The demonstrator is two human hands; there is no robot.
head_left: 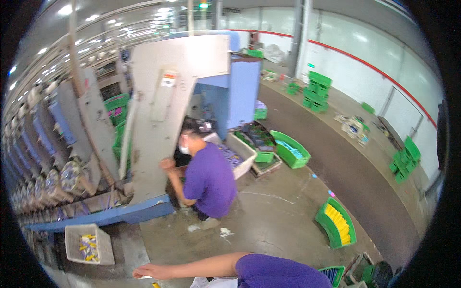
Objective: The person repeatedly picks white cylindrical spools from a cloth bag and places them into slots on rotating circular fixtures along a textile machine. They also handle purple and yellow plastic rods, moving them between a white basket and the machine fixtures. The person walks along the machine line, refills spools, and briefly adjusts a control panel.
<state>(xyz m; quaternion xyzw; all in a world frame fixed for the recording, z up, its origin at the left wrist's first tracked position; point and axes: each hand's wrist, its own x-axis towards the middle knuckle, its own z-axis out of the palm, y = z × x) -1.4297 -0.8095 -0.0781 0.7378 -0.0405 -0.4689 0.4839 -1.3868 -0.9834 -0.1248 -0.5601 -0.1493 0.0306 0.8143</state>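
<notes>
My right arm in a purple sleeve reaches leftward across the lower edge. At its end, my right hand looks open, fingers stretched out, blurred, with a small pale patch under them that I cannot make out. A yellow bit shows just below it at the picture's edge. Nearest to the hand is a white plastic bin holding yellow, white and purple bobbins. White cloth lies below my forearm. My left hand is out of view.
A masked co-worker in a purple shirt crouches beside the large spinning machine. Green crates with yellow bobbins and light-blue ones stand on the floor at right. Stacked green crates line the far wall. White scraps lie ahead.
</notes>
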